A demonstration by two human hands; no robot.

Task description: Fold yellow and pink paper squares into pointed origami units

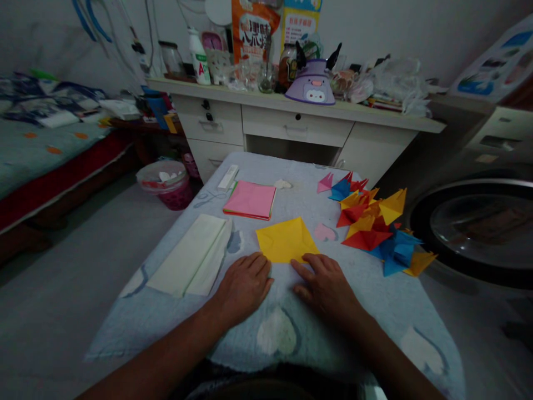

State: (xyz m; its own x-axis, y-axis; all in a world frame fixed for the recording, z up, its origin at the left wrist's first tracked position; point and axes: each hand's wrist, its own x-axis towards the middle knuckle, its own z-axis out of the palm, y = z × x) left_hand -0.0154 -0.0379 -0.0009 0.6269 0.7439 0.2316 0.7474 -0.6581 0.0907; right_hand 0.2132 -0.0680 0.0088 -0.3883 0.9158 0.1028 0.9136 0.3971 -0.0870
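Observation:
A yellow sheet of origami paper (pixel 287 239) with a folded lower edge lies flat on the cloth-covered table. My left hand (pixel 245 286) is closed, its fingers together and curled down on the sheet's lower left corner. At the lower right corner rests my right hand (pixel 327 283), fingertips on the paper edge and thumb apart on the cloth. Beyond the sheet sits a stack of square coloured paper (pixel 252 199), pink on top. To the right is a heap of folded paper cranes (pixel 366 222) in red, yellow, blue and pink.
Left of my hands lies a folded pale cloth or paper towel (pixel 191 253). A small white box (pixel 229 177) is behind it. The white desk (pixel 295 125) holds jars and a purple visor (pixel 312 83). A bin (pixel 166 183) stands left, a washing machine (pixel 478 222) right.

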